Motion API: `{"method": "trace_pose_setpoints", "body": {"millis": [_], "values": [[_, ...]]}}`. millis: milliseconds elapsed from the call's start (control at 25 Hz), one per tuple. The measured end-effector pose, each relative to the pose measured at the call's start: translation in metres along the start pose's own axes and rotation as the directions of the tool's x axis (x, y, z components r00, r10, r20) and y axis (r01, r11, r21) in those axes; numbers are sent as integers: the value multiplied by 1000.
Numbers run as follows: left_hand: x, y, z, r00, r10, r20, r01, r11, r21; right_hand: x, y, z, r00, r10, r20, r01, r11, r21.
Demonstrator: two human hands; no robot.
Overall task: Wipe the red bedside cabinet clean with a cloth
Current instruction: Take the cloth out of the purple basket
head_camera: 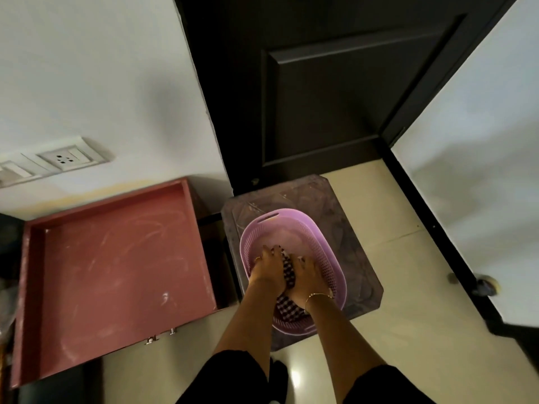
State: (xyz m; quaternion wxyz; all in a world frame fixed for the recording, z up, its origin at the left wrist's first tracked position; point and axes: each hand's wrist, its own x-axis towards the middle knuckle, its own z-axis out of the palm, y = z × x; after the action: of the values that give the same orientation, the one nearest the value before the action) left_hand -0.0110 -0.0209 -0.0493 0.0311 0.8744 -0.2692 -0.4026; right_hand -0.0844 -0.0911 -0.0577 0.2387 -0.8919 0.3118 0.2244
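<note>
Both my hands, left hand [269, 271] and right hand [306, 279], grasp the checked cloth [287, 309] with curled fingers inside the purple basket [326, 243]. The red bedside cabinet [116, 275] stands left of my fingers.

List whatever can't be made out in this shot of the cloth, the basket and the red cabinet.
- Checked cloth, head view: its middle is covered by the left hand and right hand, so its full extent is unknown.
- Purple basket: whether it holds water is unclear; the inside is blurred and pale.
- Red cabinet: its front and the small metal fittings are too foreshortened to identify; its left side is dark.
</note>
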Motion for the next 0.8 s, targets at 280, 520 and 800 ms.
{"method": "trace_pose_setpoints", "body": {"millis": [280, 520, 800], "values": [[10, 2, -2, 993, -112, 46, 115, 992, -60, 9, 6, 12, 997, 21, 71, -17, 998, -67], [-4, 3, -25, 976, -5, -216, -34, 984, -176, 10, 7, -7, 997, -74, -29, 76, 995, 64], [-36, 5, -48, 867, -348, -357, -105, 573, -813, -11, -11, -44, 983, -34, -182, 79, 965, 250]]}}
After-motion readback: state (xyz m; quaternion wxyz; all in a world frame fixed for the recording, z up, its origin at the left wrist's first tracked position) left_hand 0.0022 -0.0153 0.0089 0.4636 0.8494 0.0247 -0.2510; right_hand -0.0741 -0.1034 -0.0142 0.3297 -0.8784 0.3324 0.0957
